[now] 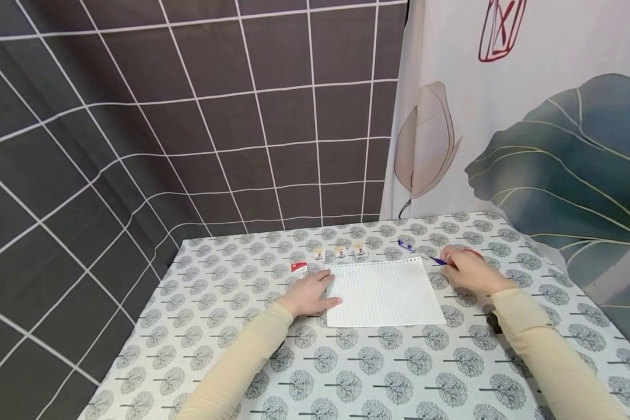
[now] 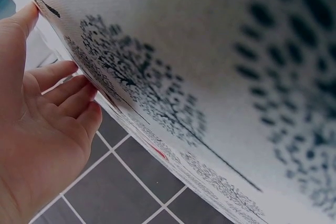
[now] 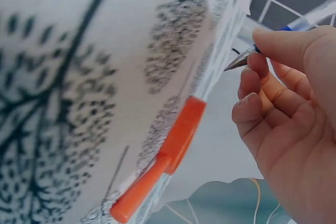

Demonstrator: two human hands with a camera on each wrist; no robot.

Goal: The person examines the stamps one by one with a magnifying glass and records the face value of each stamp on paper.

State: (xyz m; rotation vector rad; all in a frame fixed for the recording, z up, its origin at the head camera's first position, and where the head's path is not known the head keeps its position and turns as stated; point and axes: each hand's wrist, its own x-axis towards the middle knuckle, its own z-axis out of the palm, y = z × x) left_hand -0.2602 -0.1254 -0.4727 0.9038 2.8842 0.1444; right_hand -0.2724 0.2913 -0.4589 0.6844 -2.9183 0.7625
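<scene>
My left hand rests on the left edge of a lined white sheet of paper, thumb spread apart from the fingers. Faint handwriting shows near the sheet's upper left corner. To the right of the sheet, my right hand pinches a pen with blue ends and a see-through barrel. Its metal tip sticks out past the thumb and forefinger in the right wrist view, and its barrel points up and left in the head view. Beside that hand lies an orange plastic piece with a round handle and a wider flat part.
A small red and white block lies beyond my left hand. Three little picture pieces stand in a row behind the sheet. A tree-patterned cloth covers the table. Dark gridded fabric and a printed curtain hang behind.
</scene>
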